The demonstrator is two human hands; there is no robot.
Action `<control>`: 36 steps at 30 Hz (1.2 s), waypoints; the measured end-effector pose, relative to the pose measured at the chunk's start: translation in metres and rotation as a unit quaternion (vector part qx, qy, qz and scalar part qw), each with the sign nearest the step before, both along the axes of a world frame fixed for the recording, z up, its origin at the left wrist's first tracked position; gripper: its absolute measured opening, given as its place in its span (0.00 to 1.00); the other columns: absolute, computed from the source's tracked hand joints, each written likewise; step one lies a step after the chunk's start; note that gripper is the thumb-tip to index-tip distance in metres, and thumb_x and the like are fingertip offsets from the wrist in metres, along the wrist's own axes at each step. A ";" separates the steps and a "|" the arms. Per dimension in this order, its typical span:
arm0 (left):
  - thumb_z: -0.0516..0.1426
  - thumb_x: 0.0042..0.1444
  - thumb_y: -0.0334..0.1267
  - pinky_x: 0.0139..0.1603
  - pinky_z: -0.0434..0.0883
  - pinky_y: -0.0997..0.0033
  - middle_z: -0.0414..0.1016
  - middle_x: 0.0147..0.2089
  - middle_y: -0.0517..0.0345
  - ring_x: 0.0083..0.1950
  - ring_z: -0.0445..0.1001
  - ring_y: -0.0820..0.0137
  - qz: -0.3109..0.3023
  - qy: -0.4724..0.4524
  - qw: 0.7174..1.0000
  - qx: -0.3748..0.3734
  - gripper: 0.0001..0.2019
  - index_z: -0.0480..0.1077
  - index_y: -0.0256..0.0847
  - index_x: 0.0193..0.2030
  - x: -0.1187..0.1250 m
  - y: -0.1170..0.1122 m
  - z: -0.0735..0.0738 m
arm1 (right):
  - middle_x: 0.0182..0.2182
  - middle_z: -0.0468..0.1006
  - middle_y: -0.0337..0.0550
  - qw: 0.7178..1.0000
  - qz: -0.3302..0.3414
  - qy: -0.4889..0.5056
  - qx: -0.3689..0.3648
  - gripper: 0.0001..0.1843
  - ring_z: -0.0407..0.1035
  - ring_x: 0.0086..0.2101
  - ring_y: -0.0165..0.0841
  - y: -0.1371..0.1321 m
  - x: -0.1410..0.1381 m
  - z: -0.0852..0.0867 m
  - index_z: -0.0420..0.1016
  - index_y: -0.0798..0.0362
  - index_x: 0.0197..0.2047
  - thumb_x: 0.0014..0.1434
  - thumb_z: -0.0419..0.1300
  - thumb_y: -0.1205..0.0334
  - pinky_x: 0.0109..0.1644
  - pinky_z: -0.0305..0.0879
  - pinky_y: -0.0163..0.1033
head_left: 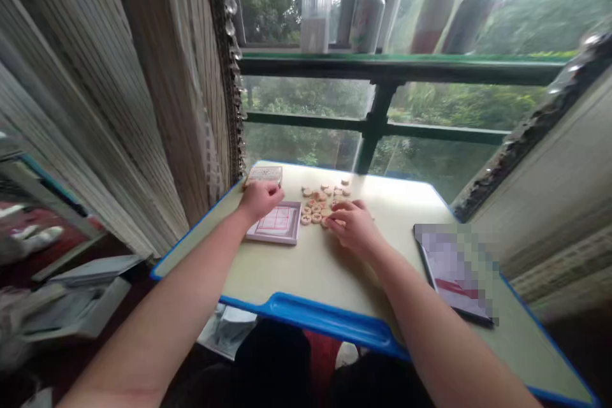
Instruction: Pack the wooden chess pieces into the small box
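Several round wooden Chinese chess pieces [316, 209] lie in a loose cluster mid-table, some showing red or dark characters. At the cluster's near right side, my right hand [356, 226] reaches in with its fingers apart and bent, the tips at the nearest pieces. A shallow open box [296, 233] with a red grid printed inside sits left of the pieces. My left hand [261, 199] is over that box's far left corner, fingers curled together; whatever they may hold is hidden. Just beyond that hand lies a pale box-like item with printed markings [265, 173].
The small cream table [287, 274] has a blue rim with a blue tray groove [329, 319] at the front. A dark-edged tablet-like object [454, 274], partly blurred out, rests at the right. Windows with green bars stand behind, curtains [167, 76] at the left.
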State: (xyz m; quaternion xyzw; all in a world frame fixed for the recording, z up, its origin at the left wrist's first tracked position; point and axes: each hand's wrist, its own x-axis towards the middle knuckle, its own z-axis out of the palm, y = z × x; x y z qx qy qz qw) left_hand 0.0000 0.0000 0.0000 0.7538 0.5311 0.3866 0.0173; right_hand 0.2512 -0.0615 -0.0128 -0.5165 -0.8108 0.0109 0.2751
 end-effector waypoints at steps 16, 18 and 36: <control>0.53 0.48 0.37 0.25 0.56 0.74 0.60 0.14 0.62 0.20 0.58 0.77 -0.082 0.066 0.992 0.072 0.15 0.63 0.36 0.14 0.009 -0.027 0.017 | 0.37 0.79 0.43 0.999 0.046 0.013 -0.020 0.13 0.63 0.42 0.41 -0.008 -0.001 0.011 0.80 0.51 0.34 0.51 0.55 0.66 0.49 0.61 0.45; 0.53 0.49 0.38 0.25 0.57 0.74 0.62 0.14 0.61 0.20 0.58 0.76 -0.084 0.086 0.990 0.070 0.15 0.64 0.37 0.14 0.011 -0.025 0.015 | 0.37 0.79 0.44 0.999 0.040 0.012 -0.017 0.13 0.63 0.42 0.41 -0.005 0.000 0.009 0.81 0.51 0.34 0.50 0.55 0.67 0.48 0.61 0.44; 0.52 0.53 0.42 0.28 0.56 0.72 0.69 0.19 0.57 0.23 0.64 0.73 -0.070 0.144 0.987 0.007 0.17 0.69 0.37 0.18 0.014 -0.021 0.009 | 0.38 0.79 0.45 0.995 0.095 0.011 -0.003 0.10 0.66 0.41 0.39 -0.008 -0.004 0.010 0.80 0.51 0.33 0.55 0.56 0.62 0.50 0.61 0.47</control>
